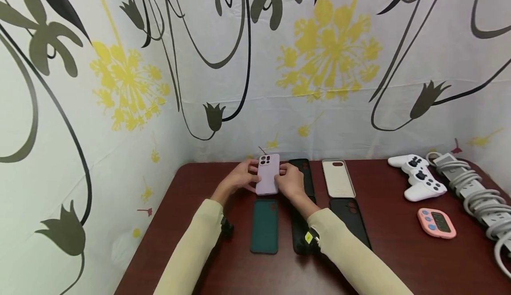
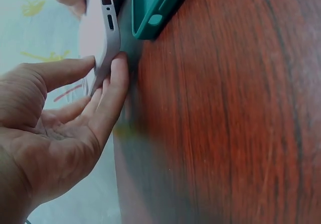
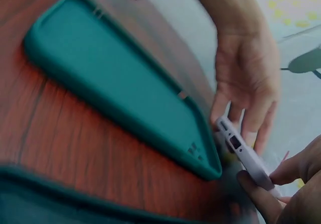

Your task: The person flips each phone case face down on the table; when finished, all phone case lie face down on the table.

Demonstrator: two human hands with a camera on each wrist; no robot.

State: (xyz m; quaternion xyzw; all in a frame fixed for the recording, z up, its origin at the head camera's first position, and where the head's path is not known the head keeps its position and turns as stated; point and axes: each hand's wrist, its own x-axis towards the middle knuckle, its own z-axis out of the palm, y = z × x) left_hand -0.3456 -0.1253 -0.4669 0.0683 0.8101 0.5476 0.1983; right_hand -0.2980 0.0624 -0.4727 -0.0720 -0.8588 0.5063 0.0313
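A lilac phone case [image 1: 268, 176] with a camera cutout stands between both hands near the back edge of the table, its back turned up toward the head camera. My left hand [image 1: 241, 175] pinches its left edge, thumb on the near face and fingers behind, as the left wrist view shows. On the opposite edge, my right hand [image 1: 290, 180] pinches it between thumb and fingers. Its bottom edge with port and slot cutouts [image 2: 106, 8] faces the wrist cameras. Whether a phone sits inside cannot be told. Just in front lies a teal phone case [image 1: 264, 227], hollow side up.
Black phone cases [image 1: 305, 175] lie beside and under the right arm, another black case [image 1: 349, 217] to its right. A cream case [image 1: 338, 178], white game controller [image 1: 419, 177], pink timer [image 1: 436, 223] and power strip with coiled cord [image 1: 475, 188] are on the right.
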